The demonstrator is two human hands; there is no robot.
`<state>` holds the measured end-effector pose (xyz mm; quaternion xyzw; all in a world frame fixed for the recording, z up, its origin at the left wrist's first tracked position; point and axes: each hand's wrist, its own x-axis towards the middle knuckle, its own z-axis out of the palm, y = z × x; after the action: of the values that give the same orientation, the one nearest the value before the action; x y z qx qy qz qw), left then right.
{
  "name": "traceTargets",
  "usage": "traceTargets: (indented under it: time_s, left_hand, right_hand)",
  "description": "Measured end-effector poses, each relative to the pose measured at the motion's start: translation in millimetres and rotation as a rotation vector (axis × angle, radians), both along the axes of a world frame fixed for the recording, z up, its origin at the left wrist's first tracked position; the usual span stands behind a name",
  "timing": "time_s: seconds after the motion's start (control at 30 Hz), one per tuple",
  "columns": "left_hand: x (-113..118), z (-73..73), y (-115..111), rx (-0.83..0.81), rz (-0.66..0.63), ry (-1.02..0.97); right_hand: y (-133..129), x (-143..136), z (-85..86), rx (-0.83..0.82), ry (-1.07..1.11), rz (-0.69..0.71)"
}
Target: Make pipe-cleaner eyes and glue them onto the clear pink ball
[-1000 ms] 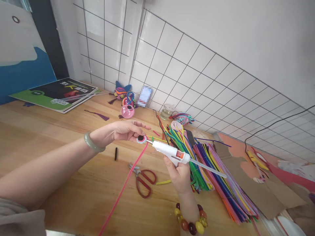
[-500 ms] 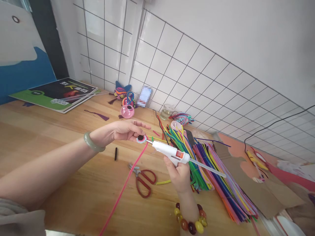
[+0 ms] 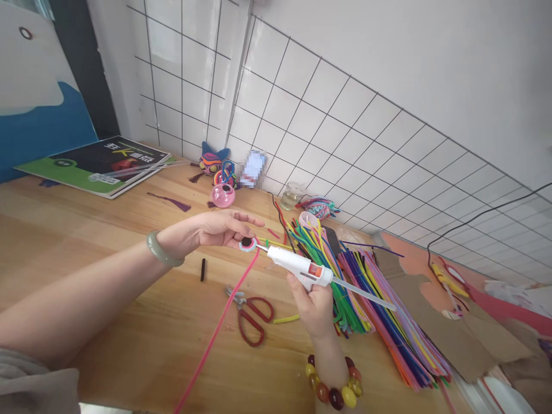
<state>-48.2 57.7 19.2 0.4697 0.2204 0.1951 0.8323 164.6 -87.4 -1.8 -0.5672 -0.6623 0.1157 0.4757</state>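
Note:
Between its fingertips my left hand point(image 3: 222, 228) pinches a small round coil point(image 3: 248, 246) with a black centre and a pale blue outer ring. A long pink pipe cleaner point(image 3: 218, 329) trails from the coil down to the table's front edge. My right hand point(image 3: 314, 302) is wrapped round the handle of a white glue gun point(image 3: 295, 265), whose metal tip is at the coil's right edge. A clear glue stick point(image 3: 364, 294) sticks out of the gun's back end. Whether the tip touches the coil is too small to tell.
Red-handled scissors point(image 3: 251, 316) lie below the coil on the wooden table point(image 3: 142, 351). Bundles of coloured pipe cleaners point(image 3: 388, 310) spread to the right, beside brown cardboard point(image 3: 457, 333). Behind stand a phone point(image 3: 253, 168), a pink bowl point(image 3: 223, 196) and a glass jar point(image 3: 291, 197). A magazine point(image 3: 99, 167) lies back left.

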Motion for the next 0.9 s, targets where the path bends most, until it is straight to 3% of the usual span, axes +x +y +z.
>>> traceTargets:
  time_s: [0.9]
  left_hand:
    - [0.6,-0.7,1.9,-0.016,0.006,-0.014]
  right_hand:
    - [-0.6,-1.3,1.7,-0.005,0.011,0.033]
